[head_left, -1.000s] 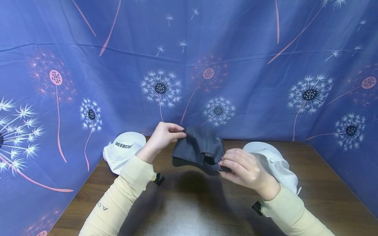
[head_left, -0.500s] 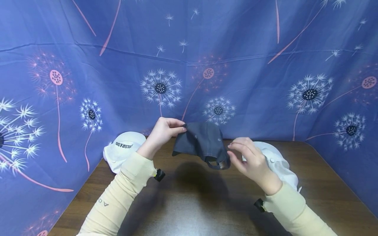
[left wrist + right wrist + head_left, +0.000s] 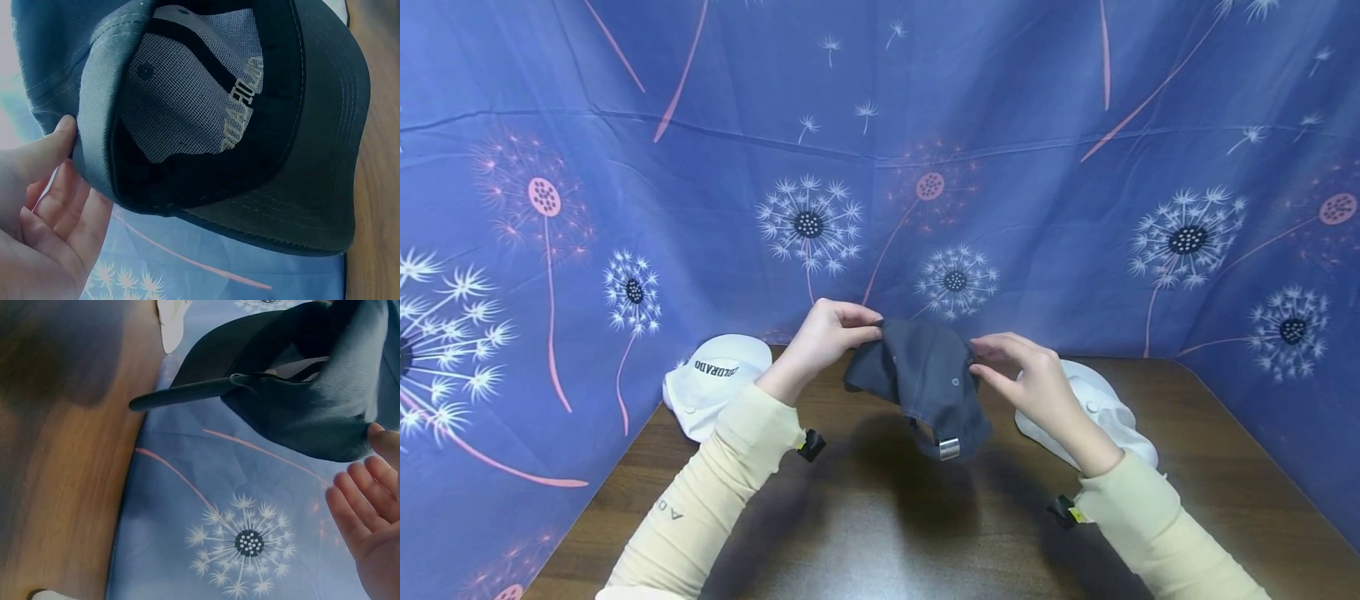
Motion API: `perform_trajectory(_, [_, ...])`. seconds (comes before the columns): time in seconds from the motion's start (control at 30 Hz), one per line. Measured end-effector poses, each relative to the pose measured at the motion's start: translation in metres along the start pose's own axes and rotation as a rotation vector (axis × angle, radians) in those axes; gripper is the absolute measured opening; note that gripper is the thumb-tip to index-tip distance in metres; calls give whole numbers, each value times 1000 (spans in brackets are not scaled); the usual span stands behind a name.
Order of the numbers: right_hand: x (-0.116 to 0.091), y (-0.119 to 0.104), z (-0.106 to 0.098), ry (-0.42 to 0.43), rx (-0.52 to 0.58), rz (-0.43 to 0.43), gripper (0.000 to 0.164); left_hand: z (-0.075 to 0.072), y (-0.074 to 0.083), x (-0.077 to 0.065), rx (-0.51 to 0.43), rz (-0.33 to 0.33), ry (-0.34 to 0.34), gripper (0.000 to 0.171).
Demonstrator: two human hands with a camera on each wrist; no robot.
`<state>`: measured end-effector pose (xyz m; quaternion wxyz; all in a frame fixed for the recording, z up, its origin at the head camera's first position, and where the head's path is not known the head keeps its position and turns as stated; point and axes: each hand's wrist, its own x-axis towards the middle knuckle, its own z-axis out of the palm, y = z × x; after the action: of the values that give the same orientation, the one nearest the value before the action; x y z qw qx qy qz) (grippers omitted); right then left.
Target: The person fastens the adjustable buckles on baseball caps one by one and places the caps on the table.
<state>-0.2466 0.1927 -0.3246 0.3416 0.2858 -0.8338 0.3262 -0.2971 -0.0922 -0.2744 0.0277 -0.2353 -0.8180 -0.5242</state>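
A dark grey baseball cap [image 3: 932, 375] hangs above the table, its back strap and silver buckle [image 3: 949, 449] facing down toward me. My left hand [image 3: 823, 337] pinches the crown's upper left between thumb and fingers. At the crown's right side, my right hand [image 3: 1033, 379] pinches the fabric. The left wrist view looks into the cap [image 3: 187, 94], showing mesh lining, the backs of stitched letters and the curved brim [image 3: 319, 181]. From the right wrist, the cap's brim [image 3: 181, 395] points left, and my thumb presses the crown's edge.
A white cap [image 3: 718, 379] lettered in black lies at the table's back left. Another white cap [image 3: 1108, 408] sits on the right, partly behind my right hand. The brown wooden table [image 3: 865, 550] meets a blue dandelion-print cloth [image 3: 880, 167] at the back and sides.
My right hand let go of the cap near its strap, then moved up and took hold of the crown's right side. The cap has turned, its buckle now hanging lower.
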Motion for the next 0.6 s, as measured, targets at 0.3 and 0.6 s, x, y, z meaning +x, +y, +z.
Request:
perform_trajectory(0.3, [3,8,-3,-136,-8,98,14,8,-4,3,-13,31,-33,18])
perform_trajectory(0.6, [1,22,-4,-62,-106,-49,16,21,-16,5,-1,2,-60,17])
